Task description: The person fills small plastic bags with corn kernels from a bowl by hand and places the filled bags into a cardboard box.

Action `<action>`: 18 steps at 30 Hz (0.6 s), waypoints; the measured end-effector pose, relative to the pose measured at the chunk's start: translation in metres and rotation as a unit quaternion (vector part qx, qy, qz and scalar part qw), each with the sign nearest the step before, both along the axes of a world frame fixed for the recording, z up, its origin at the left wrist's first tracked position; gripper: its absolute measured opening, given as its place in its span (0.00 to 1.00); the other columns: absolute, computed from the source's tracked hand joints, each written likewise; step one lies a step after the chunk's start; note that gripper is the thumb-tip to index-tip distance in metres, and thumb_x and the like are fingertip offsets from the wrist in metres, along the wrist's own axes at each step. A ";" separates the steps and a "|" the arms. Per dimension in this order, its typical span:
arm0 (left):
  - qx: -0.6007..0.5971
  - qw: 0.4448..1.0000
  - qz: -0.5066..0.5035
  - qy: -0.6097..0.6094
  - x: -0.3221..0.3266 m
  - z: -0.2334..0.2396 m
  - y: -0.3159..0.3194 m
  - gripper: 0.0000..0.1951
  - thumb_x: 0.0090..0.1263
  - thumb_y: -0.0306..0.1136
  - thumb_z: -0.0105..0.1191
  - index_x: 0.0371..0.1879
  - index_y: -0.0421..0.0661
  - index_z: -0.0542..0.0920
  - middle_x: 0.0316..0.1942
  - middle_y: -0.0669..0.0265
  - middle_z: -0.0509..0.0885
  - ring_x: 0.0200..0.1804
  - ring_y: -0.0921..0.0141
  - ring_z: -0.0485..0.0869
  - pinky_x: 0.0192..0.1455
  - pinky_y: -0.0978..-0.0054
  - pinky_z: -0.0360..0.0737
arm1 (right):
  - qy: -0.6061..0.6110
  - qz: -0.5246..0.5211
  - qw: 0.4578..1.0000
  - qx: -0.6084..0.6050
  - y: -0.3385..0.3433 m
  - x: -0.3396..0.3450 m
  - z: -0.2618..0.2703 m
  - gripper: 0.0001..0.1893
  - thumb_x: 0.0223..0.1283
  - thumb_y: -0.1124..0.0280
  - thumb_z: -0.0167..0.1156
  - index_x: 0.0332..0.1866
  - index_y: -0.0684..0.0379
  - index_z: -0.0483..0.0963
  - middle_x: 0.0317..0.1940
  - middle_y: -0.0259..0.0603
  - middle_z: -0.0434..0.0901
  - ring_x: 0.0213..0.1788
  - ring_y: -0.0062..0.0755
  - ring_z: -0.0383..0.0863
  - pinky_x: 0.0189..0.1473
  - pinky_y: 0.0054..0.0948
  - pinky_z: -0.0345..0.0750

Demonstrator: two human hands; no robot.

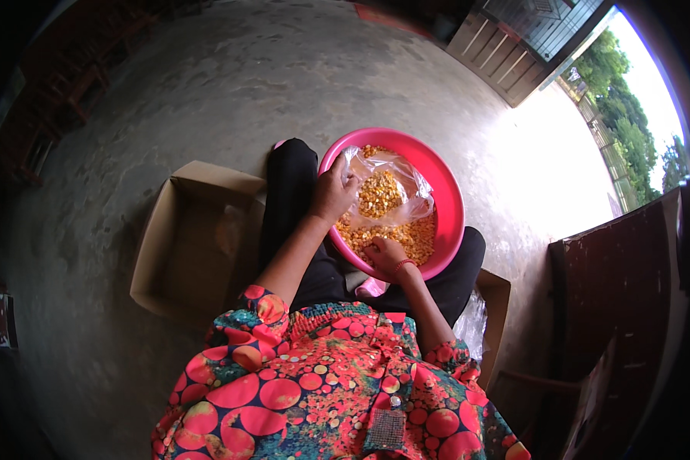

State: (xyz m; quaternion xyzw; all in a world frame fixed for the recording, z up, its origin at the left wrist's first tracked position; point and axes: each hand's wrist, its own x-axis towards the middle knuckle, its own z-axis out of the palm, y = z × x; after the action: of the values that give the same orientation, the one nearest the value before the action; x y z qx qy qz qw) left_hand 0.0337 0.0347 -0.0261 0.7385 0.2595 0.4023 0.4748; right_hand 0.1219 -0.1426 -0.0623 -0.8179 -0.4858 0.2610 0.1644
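A pink plastic basin (453, 213) rests on my lap, holding loose yellow corn kernels (417, 237). Inside it lies a clear plastic bag (417, 172) with a heap of kernels in it. My left hand (334, 192) grips the bag's left edge at the basin's rim. At the near side of the basin, my right hand (388, 256) is curled down against the loose kernels, with a red bracelet at the wrist. Its fingertips are partly hidden, so I cannot see whether kernels are in its grasp.
To my left, an open cardboard box (192, 247) has a partly shadowed clear bag inside. Another cardboard box (497, 310) on the right contains clear plastic (471, 328). Dark furniture (615, 287) is at right, beyond it a bright doorway. Wooden stools (83, 95) line the far left.
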 end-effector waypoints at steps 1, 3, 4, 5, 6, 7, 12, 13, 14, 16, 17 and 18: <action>0.002 1.000 -0.001 0.002 0.000 0.001 0.000 0.27 0.54 0.29 0.51 0.56 0.36 0.65 0.35 0.43 0.78 0.38 0.52 0.79 0.37 0.63 0.78 | 0.011 -0.008 1.000 0.004 -0.002 0.002 -0.001 0.20 0.51 0.54 0.53 0.31 0.64 0.75 0.28 0.57 0.77 0.34 0.56 0.76 0.39 0.42 0.72; 0.001 1.000 -0.003 0.000 0.000 0.000 0.000 0.27 0.54 0.30 0.51 0.56 0.37 0.65 0.35 0.43 0.78 0.38 0.52 0.79 0.37 0.63 0.78 | 0.132 -0.078 0.988 0.013 -0.004 0.007 -0.005 0.17 0.54 0.57 0.53 0.32 0.62 0.75 0.23 0.47 0.76 0.28 0.42 0.77 0.29 0.34 0.72; -0.002 1.000 -0.005 -0.004 0.001 0.000 0.000 0.27 0.55 0.30 0.51 0.56 0.37 0.65 0.35 0.43 0.78 0.38 0.52 0.79 0.37 0.63 0.78 | 0.192 -0.112 0.975 0.017 -0.005 0.010 -0.008 0.15 0.55 0.59 0.52 0.32 0.62 0.75 0.21 0.41 0.75 0.25 0.35 0.77 0.24 0.30 0.72; -0.005 1.000 -0.006 -0.008 0.001 -0.001 0.000 0.27 0.55 0.30 0.51 0.56 0.38 0.65 0.34 0.44 0.78 0.38 0.52 0.79 0.36 0.63 0.78 | 0.250 -0.146 0.957 0.021 -0.006 0.013 -0.009 0.14 0.57 0.60 0.52 0.32 0.61 0.75 0.19 0.36 0.75 0.22 0.28 0.77 0.20 0.25 0.72; -0.005 1.000 -0.008 -0.005 0.001 -0.002 0.000 0.27 0.55 0.30 0.51 0.56 0.38 0.65 0.35 0.44 0.78 0.38 0.52 0.79 0.36 0.62 0.78 | 0.309 -0.174 0.934 0.045 -0.007 0.015 -0.003 0.12 0.57 0.63 0.51 0.34 0.61 0.74 0.22 0.34 0.74 0.22 0.28 0.77 0.20 0.23 0.74; -0.005 1.000 -0.009 -0.002 0.001 -0.003 0.001 0.27 0.55 0.30 0.51 0.56 0.38 0.65 0.35 0.44 0.78 0.38 0.52 0.79 0.36 0.62 0.78 | 0.366 -0.215 0.904 0.059 -0.009 0.016 0.003 0.11 0.57 0.64 0.51 0.35 0.62 0.74 0.23 0.35 0.74 0.22 0.28 0.77 0.22 0.24 0.75; 0.016 1.000 -0.005 -0.007 0.002 -0.007 0.002 0.26 0.55 0.29 0.51 0.56 0.38 0.65 0.34 0.44 0.78 0.37 0.52 0.79 0.35 0.62 0.78 | 0.486 -0.272 0.827 0.084 -0.017 0.017 0.017 0.11 0.56 0.67 0.52 0.41 0.62 0.72 0.31 0.37 0.76 0.28 0.31 0.80 0.30 0.28 0.80; 0.010 1.000 -0.007 -0.014 0.003 -0.008 0.002 0.26 0.55 0.29 0.51 0.56 0.38 0.65 0.34 0.44 0.78 0.37 0.52 0.79 0.35 0.62 0.78 | 0.490 -0.255 0.829 0.085 -0.019 0.018 0.014 0.11 0.56 0.67 0.52 0.41 0.62 0.72 0.32 0.38 0.76 0.29 0.32 0.80 0.31 0.29 0.80; 0.004 1.000 -0.008 -0.020 0.003 -0.008 0.002 0.26 0.55 0.29 0.51 0.56 0.38 0.65 0.34 0.44 0.78 0.37 0.52 0.79 0.35 0.62 0.78 | 0.480 -0.238 0.842 0.066 -0.019 0.018 0.012 0.12 0.57 0.67 0.52 0.42 0.63 0.72 0.33 0.39 0.77 0.31 0.32 0.80 0.31 0.29 0.80; -0.003 1.000 -0.012 -0.017 0.003 -0.007 0.002 0.26 0.55 0.30 0.52 0.55 0.37 0.65 0.34 0.43 0.78 0.37 0.52 0.79 0.35 0.62 0.78 | 0.458 -0.202 0.865 0.027 -0.018 0.016 0.013 0.12 0.58 0.68 0.52 0.43 0.63 0.72 0.36 0.40 0.77 0.33 0.34 0.80 0.33 0.30 0.80; -0.006 1.000 -0.014 -0.016 0.002 -0.007 0.002 0.26 0.55 0.30 0.52 0.55 0.37 0.65 0.34 0.43 0.78 0.37 0.52 0.79 0.35 0.62 0.78 | 0.484 -0.208 0.849 0.037 -0.018 0.015 0.014 0.12 0.58 0.68 0.52 0.43 0.64 0.72 0.37 0.40 0.77 0.33 0.33 0.80 0.34 0.31 0.80; -0.002 1.000 -0.012 -0.015 0.001 -0.005 0.001 0.26 0.55 0.30 0.52 0.55 0.37 0.66 0.34 0.43 0.78 0.37 0.52 0.79 0.35 0.62 0.78 | 0.508 -0.213 0.833 0.046 -0.019 0.015 0.016 0.12 0.58 0.68 0.52 0.43 0.65 0.72 0.38 0.41 0.77 0.34 0.33 0.80 0.35 0.31 0.80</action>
State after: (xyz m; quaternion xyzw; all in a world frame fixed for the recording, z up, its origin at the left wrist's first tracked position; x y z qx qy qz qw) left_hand 0.0350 0.0361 -0.0311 0.7345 0.2445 0.4070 0.4848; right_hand 0.1372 -0.1616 -0.0467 -0.6450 -0.1588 0.5754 0.4772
